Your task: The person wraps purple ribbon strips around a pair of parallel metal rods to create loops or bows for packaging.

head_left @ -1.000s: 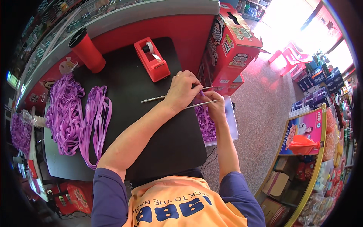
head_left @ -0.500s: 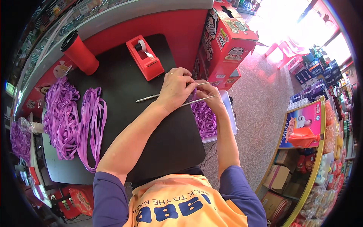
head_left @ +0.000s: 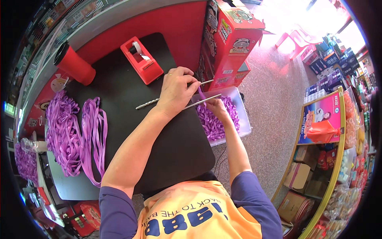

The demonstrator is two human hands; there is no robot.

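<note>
My left hand [head_left: 178, 87] is closed above the table's right edge, its thumb and fingers pinching a purple ribbon [head_left: 201, 94]. Beneath it runs a metal rod with a spiral end [head_left: 147, 104], its far tip showing past the fingers. A second thin metal rod [head_left: 203, 101] lies roughly parallel, nearer me, partly hidden by my left wrist. My right hand [head_left: 217, 108] is below the rods, fingers curled together at the ribbon's lower part, over a translucent bin [head_left: 246, 124] full of purple ribbon pieces [head_left: 217, 123]. Its fingertips are partly hidden.
On the black table [head_left: 167, 147] are a red tape dispenser [head_left: 142, 65], a red cup [head_left: 79, 69], a large ribbon heap [head_left: 63, 135] and a looped ribbon bundle [head_left: 94, 137]. Red cartons [head_left: 229, 47] stand beyond the bin. Shelves [head_left: 314, 167] line the right.
My right hand has moved down and away from my left hand, exposing a stretch of ribbon between them. More of the bin shows, and the whole view has shifted slightly.
</note>
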